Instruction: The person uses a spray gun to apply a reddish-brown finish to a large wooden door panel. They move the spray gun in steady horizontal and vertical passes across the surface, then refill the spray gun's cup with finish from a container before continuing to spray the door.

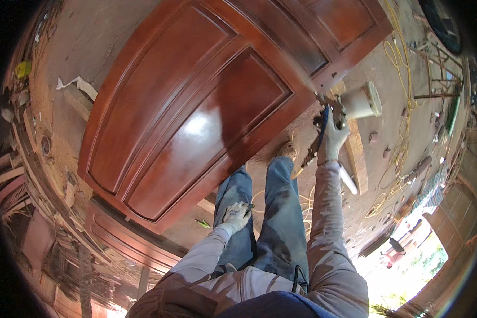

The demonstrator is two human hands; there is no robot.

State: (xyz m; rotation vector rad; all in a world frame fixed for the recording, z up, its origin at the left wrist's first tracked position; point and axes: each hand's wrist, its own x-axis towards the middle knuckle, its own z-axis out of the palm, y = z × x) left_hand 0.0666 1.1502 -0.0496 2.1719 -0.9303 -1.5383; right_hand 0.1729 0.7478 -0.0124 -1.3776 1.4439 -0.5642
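My right hand, in a white glove, is wrapped round a spray gun with a whitish cup. The gun is close to the edge of a glossy red-brown panelled wooden door, and a pale haze hangs by its nozzle. A hose runs down from the gun beside my wrist. My left hand, also gloved, is in front of my left thigh, apart from the door. Its fingers are curled in, with a small dark thing at their tips that I cannot make out.
Another red-brown panel lies below the door at the left. Wooden beams are on the dirt floor. A yellow hose lies in loops at the right, near a metal frame. Planks line the left side.
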